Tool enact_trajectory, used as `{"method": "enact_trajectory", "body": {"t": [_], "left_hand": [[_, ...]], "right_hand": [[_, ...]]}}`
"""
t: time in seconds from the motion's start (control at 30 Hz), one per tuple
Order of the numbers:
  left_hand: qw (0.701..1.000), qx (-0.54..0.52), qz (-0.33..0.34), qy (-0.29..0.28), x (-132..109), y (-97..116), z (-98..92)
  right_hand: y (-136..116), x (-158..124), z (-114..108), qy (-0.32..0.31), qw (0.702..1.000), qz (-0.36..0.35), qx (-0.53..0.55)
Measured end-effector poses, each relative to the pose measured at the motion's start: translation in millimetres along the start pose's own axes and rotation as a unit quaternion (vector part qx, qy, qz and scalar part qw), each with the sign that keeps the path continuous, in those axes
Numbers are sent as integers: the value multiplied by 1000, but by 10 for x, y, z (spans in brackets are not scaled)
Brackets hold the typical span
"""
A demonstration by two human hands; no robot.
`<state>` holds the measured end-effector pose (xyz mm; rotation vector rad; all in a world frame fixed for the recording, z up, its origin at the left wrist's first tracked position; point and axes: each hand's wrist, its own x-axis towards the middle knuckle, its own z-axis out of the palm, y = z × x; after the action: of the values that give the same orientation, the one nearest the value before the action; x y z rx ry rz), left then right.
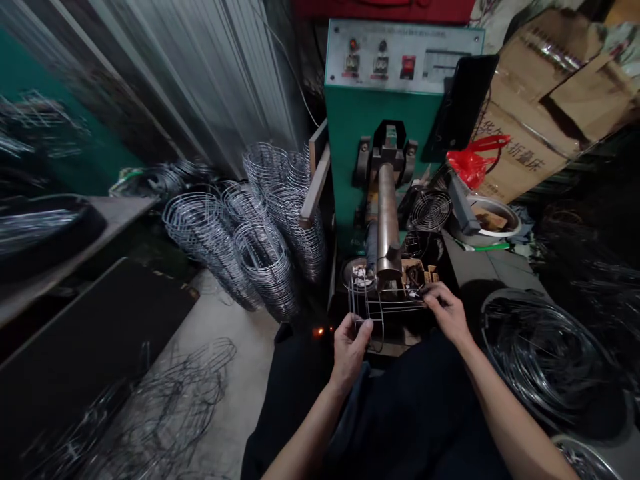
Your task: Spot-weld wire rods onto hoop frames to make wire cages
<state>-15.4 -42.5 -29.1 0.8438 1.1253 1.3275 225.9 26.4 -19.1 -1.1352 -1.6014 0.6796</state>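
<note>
My left hand [351, 345] is closed around the near ring of a small wire cage [381, 308], thumb over the wire. On the cage's right end, my right hand [447, 308] pinches the wires with its fingers curled. The cage sits under the tip of a brown metal arm [387, 220] that juts out of a green welding machine [385, 120]. A few orange sparks [320, 331] glow just left of my left hand.
Stacks of finished wire cages [260, 227] stand on the floor at the left. Loose wire rings [545, 353] fill a tub at the right, and bent wires [170, 407] lie on the floor. A small fan [430, 210], red bag [475, 163] and cardboard boxes [545, 100] sit behind.
</note>
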Motion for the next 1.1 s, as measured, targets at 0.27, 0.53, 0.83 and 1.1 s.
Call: {"method": "enact_trajectory", "body": {"t": [0.27,0.53,0.83,1.1], "left_hand": [[998,14,33,51,-2,0,47],[997,27,47,57,136,-14,17],[997,7,51,56,235,-53,60],[997,2,61,53,310,-95,78]], "right_hand": [[8,30,158,16,993,-35,-110],[63,175,220,17,995,-52,-82],[61,316,203,9,997,-45,-66],[180,309,210,21,997,-32,-65]]}}
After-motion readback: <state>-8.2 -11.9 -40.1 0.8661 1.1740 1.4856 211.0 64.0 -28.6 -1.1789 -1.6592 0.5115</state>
